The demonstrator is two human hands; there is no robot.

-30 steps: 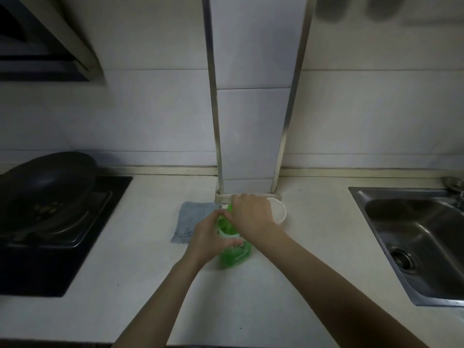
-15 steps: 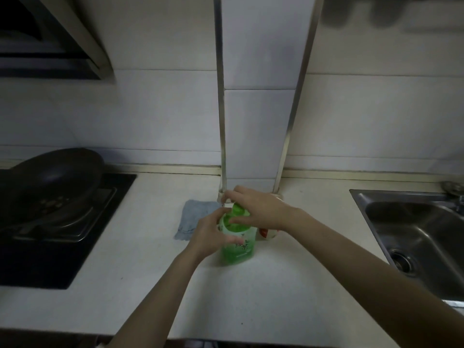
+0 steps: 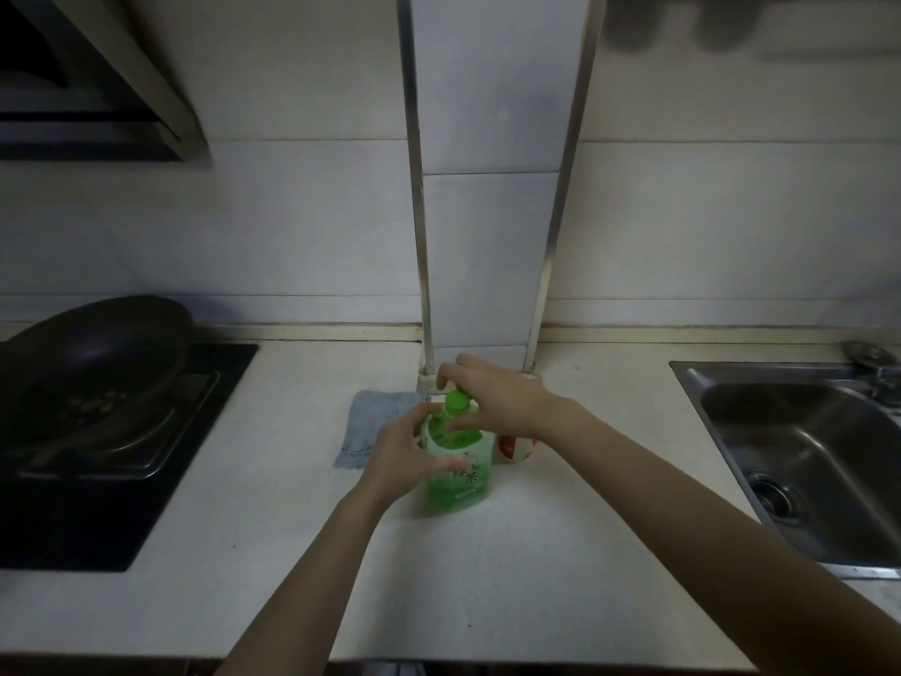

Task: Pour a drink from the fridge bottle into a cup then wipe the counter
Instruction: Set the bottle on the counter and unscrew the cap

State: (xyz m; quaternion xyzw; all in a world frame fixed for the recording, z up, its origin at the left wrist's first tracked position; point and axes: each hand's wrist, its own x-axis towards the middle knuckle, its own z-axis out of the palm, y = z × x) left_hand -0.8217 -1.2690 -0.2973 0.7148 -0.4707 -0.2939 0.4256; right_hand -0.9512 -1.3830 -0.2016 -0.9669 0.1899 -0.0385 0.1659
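A green drink bottle point(image 3: 458, 480) stands upright on the white counter point(image 3: 487, 578), near the tiled pillar. My left hand point(image 3: 407, 461) wraps around the bottle's body. My right hand point(image 3: 492, 400) pinches the green cap point(image 3: 456, 402) from above. Just right of the bottle, mostly hidden under my right wrist, stands a white cup with red print point(image 3: 514, 444). A blue-grey cloth point(image 3: 373, 426) lies flat on the counter to the bottle's left.
A black stove point(image 3: 97, 480) with a dark pan point(image 3: 92, 353) fills the left side. A steel sink point(image 3: 809, 451) sits at the right with a tap fitting point(image 3: 875, 368). A tiled pillar with metal edges point(image 3: 482, 236) rises behind the bottle.
My right hand has turned on the cap, its fingers shifting round, and the cup's red print now shows beneath the wrist. The bottle stays in place.
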